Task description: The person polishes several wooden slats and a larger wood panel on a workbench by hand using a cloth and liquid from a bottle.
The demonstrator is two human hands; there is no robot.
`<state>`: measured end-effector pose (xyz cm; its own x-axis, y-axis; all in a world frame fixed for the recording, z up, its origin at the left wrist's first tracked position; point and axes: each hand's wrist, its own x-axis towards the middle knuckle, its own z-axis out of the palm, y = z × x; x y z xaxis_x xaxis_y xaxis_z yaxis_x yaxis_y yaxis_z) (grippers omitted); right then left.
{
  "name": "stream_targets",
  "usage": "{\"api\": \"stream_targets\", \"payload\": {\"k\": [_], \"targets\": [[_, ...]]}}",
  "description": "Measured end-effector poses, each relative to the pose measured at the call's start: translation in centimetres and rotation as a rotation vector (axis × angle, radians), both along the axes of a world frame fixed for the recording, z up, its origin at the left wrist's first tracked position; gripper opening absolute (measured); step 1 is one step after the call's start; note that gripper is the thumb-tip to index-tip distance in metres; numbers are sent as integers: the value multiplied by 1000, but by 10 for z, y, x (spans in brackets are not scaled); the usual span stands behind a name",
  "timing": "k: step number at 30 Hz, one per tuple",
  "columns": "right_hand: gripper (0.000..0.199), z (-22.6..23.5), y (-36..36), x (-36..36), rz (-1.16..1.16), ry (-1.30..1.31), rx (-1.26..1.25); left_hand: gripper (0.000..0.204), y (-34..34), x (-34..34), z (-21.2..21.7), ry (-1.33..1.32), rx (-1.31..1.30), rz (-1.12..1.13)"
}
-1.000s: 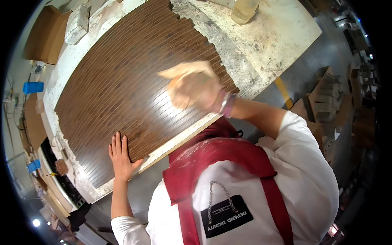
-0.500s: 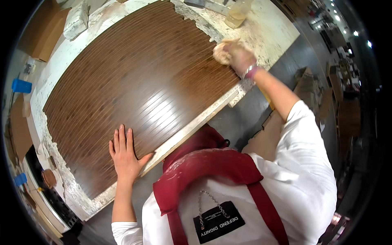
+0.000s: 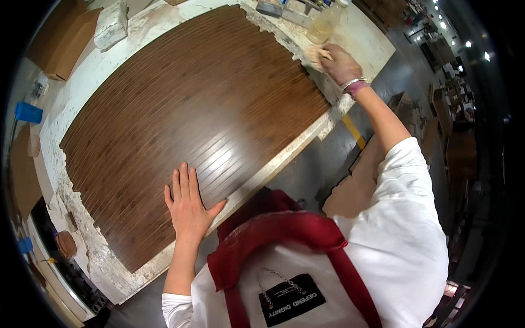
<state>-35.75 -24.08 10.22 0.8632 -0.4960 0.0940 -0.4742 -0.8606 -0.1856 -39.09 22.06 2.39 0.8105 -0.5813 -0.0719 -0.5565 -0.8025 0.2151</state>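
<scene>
A wide dark-brown wood panel [image 3: 147, 120], marked with many fine parallel lines and jagged at both ends, lies on a white, stained worktable [image 3: 372, 41]. Near its front edge my left hand [image 3: 191, 210] rests flat, fingers stretched out and thumb spread to the side. At the panel's right end, my right hand [image 3: 343, 65] is closed round a bunched, cream-coloured rag [image 3: 316, 57]. The rag is now over the smeared table strip just past the jagged end; whether it touches the surface I cannot tell. A glossy light reflection lies on the panel's middle.
Beyond the rag stands a bottle of pale yellowish liquid [image 3: 326, 24], beside a grey block [image 3: 269, 8]. A white wrapped bundle [image 3: 111, 27] and an open cardboard box [image 3: 63, 44] are at the far left, with a blue cup [image 3: 28, 112] nearer. Flattened cardboard [image 3: 353, 188] lies on the floor at right.
My right hand has moved the rag rightward, off the panel's end toward the bottle. My left hand has slid to the right along the panel's front edge. The view has shifted slightly.
</scene>
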Motion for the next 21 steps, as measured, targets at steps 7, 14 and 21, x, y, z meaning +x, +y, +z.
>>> {"api": "stream_targets", "payload": {"k": [7, 14, 21], "targets": [[38, -85, 4, 16, 144, -29, -2, 108, 9, -1, 6, 46, -60, -16], [24, -18, 48, -1, 631, -162, 134, 115, 109, -19, 9, -84, 67, 206], [17, -99, 270, -23, 1313, -292, 287, 114, 150, -32, -7, -96, 44, 322]]}}
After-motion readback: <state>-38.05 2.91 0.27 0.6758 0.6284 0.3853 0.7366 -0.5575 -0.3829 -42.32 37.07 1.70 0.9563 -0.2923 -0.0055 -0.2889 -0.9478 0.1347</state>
